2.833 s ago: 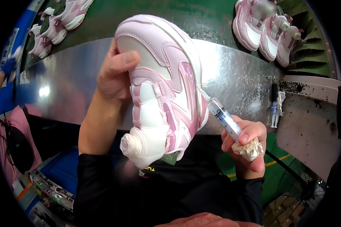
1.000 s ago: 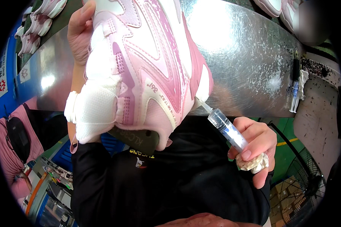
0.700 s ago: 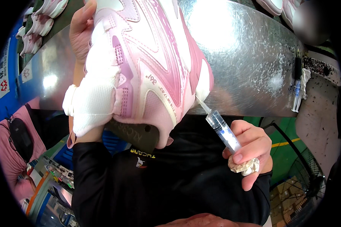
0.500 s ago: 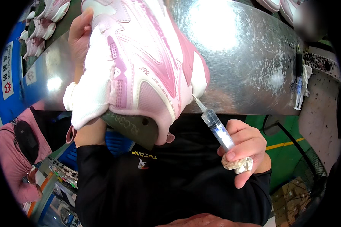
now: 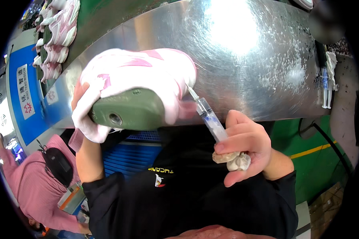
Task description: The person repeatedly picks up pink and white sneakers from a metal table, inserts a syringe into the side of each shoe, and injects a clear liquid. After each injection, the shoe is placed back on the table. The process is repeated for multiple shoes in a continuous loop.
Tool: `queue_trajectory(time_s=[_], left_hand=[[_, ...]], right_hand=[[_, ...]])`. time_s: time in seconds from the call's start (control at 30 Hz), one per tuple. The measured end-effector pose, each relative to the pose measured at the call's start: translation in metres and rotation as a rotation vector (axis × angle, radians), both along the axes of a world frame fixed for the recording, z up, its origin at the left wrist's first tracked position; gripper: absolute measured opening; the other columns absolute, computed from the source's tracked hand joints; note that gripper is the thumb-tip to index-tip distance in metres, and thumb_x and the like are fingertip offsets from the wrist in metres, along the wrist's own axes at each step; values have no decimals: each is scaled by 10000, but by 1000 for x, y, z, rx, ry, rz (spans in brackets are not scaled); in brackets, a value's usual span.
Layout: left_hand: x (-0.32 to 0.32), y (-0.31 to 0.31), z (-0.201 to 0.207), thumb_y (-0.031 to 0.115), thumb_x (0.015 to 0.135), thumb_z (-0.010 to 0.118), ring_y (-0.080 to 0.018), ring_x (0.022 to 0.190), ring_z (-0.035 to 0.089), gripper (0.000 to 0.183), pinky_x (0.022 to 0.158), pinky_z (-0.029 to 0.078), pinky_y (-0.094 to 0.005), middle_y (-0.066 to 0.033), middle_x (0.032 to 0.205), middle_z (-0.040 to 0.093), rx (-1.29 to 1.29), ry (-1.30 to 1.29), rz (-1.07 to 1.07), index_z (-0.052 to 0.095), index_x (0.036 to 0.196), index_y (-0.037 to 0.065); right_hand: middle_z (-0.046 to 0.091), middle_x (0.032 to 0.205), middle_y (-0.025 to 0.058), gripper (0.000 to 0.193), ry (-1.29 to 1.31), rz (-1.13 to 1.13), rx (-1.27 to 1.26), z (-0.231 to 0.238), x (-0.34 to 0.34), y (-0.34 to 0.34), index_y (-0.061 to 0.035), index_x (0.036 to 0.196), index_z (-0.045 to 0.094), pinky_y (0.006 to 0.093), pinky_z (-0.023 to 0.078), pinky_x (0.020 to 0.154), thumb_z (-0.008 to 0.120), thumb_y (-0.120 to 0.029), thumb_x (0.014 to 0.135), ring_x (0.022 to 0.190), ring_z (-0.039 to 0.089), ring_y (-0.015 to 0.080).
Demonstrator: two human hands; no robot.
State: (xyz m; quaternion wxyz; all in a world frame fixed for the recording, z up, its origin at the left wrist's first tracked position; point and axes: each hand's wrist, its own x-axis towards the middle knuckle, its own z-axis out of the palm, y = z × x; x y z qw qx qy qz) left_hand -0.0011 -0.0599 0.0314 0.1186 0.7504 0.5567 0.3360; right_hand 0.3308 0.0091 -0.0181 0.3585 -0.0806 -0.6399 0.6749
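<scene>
Tilting pink shoe (image 5: 139,75) flatter than moment ago, green last (image 5: 127,113) now facing camera; left hand (image 5: 79,93) grasping heel. Right hand (image 5: 243,147) clenched round syringe (image 5: 206,116) and rag (image 5: 231,159), needle at shoe's toe edge, above steel counter (image 5: 259,71).

Left hand (image 5: 80,104) mostly hidden behind the pink shoe (image 5: 139,77); only fingers by the heel show. Syringe (image 5: 206,115) needle tip lost against the shoe's toe, contact unclear. Rag (image 5: 232,160) partly covered by right hand (image 5: 247,149). Far-left shoe row (image 5: 54,36) cut off at the top edge.
</scene>
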Motion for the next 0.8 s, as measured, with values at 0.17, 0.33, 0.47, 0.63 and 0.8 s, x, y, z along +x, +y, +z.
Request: queue_trajectory(time_s=[0.17, 0.33, 0.47, 0.63, 0.8], left_hand=[[-28, -31, -16, 205, 620, 786, -308, 1018, 587, 607, 917, 452, -400, -215, 1069, 597, -215, -255, 300, 545, 1092, -91], [-11, -80, -19, -15, 594, 759, -221, 929, 593, 581, 845, 501, -343, -138, 1030, 594, -530, -1134, 846, 523, 1121, -76], [-1, -118, -25, 98, 806, 560, -289, 1104, 535, 495, 942, 449, -447, -157, 1228, 520, -706, -1371, 846, 431, 1268, -23], [41, -126, -25, 176, 834, 623, -323, 1150, 525, 664, 989, 432, -463, -202, 1293, 469, -712, -1592, 471, 285, 1357, -52], [74, -117, -24, 170, 790, 689, -305, 1120, 549, 703, 878, 511, -457, -198, 1234, 510, -689, -1710, 436, 306, 1335, -54]], right_hand=[[682, 872, -15, 480, -31, -34, -8, 1, -9, -1, -50, 1024, 632, 273, 334, 622, 821, -288, 652, 619, 459, 140], [682, 874, -16, 486, -37, -55, -24, -1, -15, -9, -48, 1028, 634, 271, 337, 627, 821, -293, 652, 628, 443, 146], [680, 872, -14, 475, -69, -37, -24, 2, -16, -12, -47, 1013, 641, 273, 340, 630, 821, -294, 649, 632, 418, 157], [677, 872, -9, 480, -94, -32, -26, 6, -17, -15, -47, 1003, 646, 275, 343, 630, 828, -291, 633, 628, 402, 167], [677, 866, -6, 485, -133, -15, -13, 14, -18, -14, -51, 984, 657, 276, 344, 627, 837, -306, 613, 629, 411, 167]])
